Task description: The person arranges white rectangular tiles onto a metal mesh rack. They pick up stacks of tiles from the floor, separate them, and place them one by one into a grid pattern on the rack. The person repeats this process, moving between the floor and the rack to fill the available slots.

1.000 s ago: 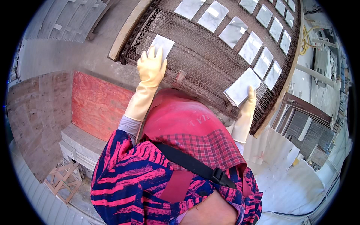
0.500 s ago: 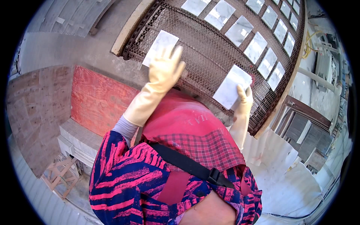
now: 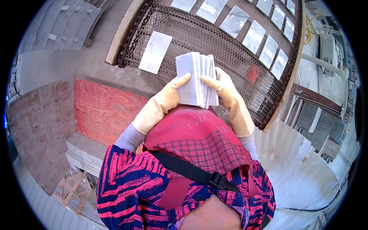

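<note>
Close in front of my red apron, a stack of several white marble tiles stands on edge between my two gloved hands. My left hand grips its left side, the thumb lying across the outermost tile. From the right, my right hand closes round the other side, its thumb over the tiles' edges. Fingers behind the stack are hidden. One single tile lies flat on the brown wire-mesh belt, left of the stack and apart from my hands.
Farther along the belt, marble tiles lie in spaced rows. A wooden rail edges the belt on the left. A red board and stacked slabs stand at the left. White sheeting hangs at the right, and a red patch shows through the mesh.
My left hand has left the flat tile and moved right. My right hand has come inward with its tiles, now turned to show their edges, and both hands hold the stack.
</note>
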Demonstrator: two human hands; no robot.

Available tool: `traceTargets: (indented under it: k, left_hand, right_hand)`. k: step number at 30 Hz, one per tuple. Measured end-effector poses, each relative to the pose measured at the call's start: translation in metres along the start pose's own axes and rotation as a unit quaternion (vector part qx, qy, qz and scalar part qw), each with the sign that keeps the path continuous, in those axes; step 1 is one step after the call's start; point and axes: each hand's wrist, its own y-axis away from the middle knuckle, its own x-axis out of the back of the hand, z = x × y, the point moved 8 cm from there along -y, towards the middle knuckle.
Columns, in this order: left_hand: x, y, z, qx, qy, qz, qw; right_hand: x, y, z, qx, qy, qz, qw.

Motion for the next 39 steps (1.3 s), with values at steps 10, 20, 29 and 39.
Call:
traceTargets:
  k: [10,20,29,39]
  left_hand:
    - [-0.042,0.063,0.040,-0.179,-0.072,0.053,0.980]
    - [0.082,0.102,0.070,-0.243,0.159,-0.052,0.955]
    - [0.104,0.122,0.066,-0.353,0.069,0.077,0.930]
    - [0.082,0.093,0.048,-0.292,0.058,0.043,0.954]
  right_hand:
    - [-0.017,-0.004,0.005,0.039,-0.040,0.018,0.998]
    - [-0.022,-0.051,0.009,0.097,-0.133,0.067,0.984]
    - [-0.007,-0.078,0.024,0.061,-0.099,0.102,0.988]
    - [0.054,-0.034,0.031,0.067,-0.086,0.190,0.976]
